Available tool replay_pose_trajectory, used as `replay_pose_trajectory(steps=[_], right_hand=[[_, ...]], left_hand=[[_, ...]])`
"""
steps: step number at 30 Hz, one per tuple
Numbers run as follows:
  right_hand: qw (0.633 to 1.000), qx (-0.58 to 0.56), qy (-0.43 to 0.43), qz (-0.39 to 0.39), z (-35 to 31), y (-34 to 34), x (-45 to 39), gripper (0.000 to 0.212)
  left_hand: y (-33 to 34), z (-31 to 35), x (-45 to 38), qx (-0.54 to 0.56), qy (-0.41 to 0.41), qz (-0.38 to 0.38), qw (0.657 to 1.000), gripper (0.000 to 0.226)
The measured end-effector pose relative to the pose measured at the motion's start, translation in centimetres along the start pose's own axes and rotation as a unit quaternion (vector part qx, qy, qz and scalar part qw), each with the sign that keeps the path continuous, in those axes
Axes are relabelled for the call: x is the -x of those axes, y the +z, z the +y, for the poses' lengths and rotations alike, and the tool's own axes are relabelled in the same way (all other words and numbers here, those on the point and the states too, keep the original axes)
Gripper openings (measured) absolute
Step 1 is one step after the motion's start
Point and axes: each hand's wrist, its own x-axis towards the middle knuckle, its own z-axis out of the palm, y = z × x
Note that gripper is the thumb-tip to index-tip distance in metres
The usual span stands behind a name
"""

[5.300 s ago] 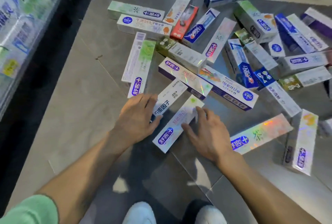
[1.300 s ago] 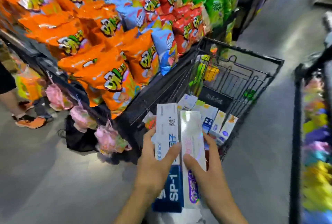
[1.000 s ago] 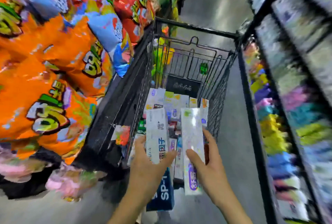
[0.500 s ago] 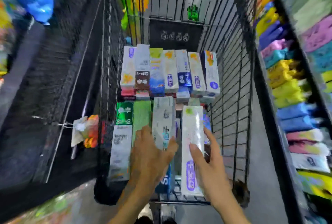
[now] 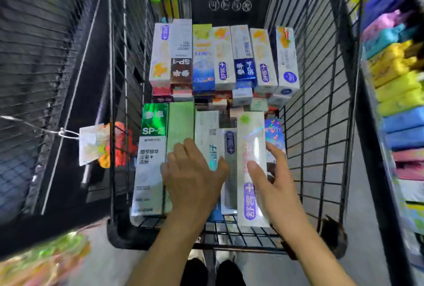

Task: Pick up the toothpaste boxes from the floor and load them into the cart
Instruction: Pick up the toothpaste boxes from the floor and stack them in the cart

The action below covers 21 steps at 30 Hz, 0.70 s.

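Observation:
I look straight down into a black wire cart (image 5: 319,125). My left hand (image 5: 192,178) grips a white toothpaste box with teal lettering (image 5: 207,134), thumb on its right side, low in the cart's near row. My right hand (image 5: 275,178) holds a shiny holographic white box with a purple logo (image 5: 251,148), thumb on top and fingers along its right edge. Both boxes lie lengthwise beside a green SP-2 box (image 5: 151,148) and a pale green box (image 5: 181,120). A far row of several boxes (image 5: 224,56) lies stacked on others.
The cart's dark back panel (image 5: 231,1) closes the far end. A paper tag on a string (image 5: 91,143) hangs on the cart's left wall. Blurred shelves of coloured packs (image 5: 394,79) run along the right. A dark shelf base (image 5: 46,56) is on the left. My shoes (image 5: 215,272) stand below.
I went from the floor pile to the cart carrying the two boxes. In the last half second both hands lowered them into the near row of the cart.

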Motion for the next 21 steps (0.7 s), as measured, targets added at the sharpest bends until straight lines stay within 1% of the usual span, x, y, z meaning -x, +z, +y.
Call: replay_pose_trajectory(steps=[1,3,5,8,12,16,18,21], right_hand=[[1.000,0.002,0.010,-0.003,0.2,0.1,-0.2,0.033],[1.000,0.002,0.027,-0.014,0.7,0.4,-0.7,0.030],[0.998,0.034,0.036,-0.023,1.1,0.6,-1.2,0.027],[0.995,0.091,0.043,-0.027,1.0,1.1,-2.1,0.027],[0.987,0.160,0.010,0.000,0.6,2.2,-2.9,0.026],[0.966,0.257,-0.029,0.011,1.1,2.5,-3.0,0.041],[0.951,0.308,-0.036,0.012,1.1,2.1,-3.1,0.037],[0.947,0.319,-0.047,0.007,1.0,1.8,-3.2,0.029]], left_hand=[[0.0,-0.1,-0.1,-0.008,0.002,0.015,1.000,0.067],[0.3,-0.3,-0.3,-0.011,0.022,0.033,0.999,0.072],[1.0,-0.5,-0.3,-0.011,0.053,0.029,0.998,0.077],[2.0,-1.1,-0.4,-0.010,0.085,0.013,0.996,0.076],[2.4,-2.0,-0.5,0.020,0.102,0.000,0.995,0.076],[2.5,-2.3,-0.7,0.035,0.101,-0.002,0.994,0.073],[2.6,-2.2,-0.7,0.027,0.100,0.001,0.995,0.070],[2.9,-2.0,-0.7,0.025,0.095,0.012,0.995,0.068]])
